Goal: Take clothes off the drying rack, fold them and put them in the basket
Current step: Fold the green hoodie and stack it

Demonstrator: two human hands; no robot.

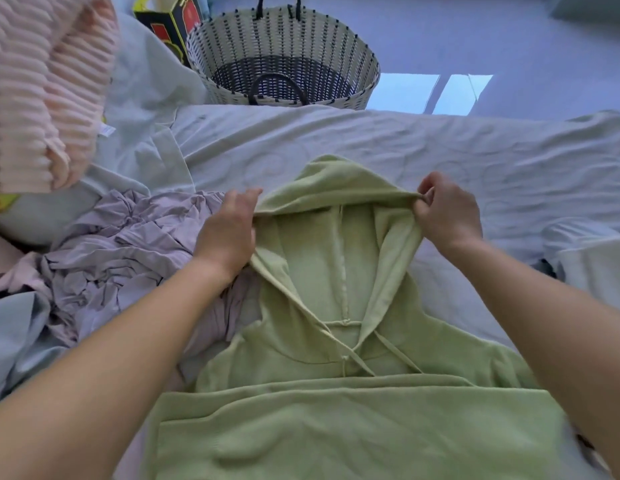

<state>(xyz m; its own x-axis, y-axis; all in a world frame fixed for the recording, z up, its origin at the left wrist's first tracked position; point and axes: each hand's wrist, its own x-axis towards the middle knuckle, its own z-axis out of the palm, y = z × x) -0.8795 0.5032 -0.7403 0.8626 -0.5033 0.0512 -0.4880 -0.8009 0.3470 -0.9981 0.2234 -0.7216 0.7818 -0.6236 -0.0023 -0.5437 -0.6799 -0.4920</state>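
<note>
A light green hoodie (pixel 353 420) lies face up on the bed, its hood pointing away from me and its sleeves folded across the chest. My left hand (pixel 228 230) grips the left edge of the hood. My right hand (pixel 447 213) pinches the right edge of the hood between thumb and curled fingers. The hood is stretched flat between both hands. A woven white-and-black basket (pixel 364 53) with dark handles stands on the floor beyond the bed; no clothes show inside it.
A crumpled lilac garment (pixel 118 258) lies left of the hoodie. A pink ribbed garment (pixel 41 95) hangs at the upper left. Pale blue bedding (pixel 422 147) covers the bed. A black-and-yellow box (pixel 170 22) stands beside the basket.
</note>
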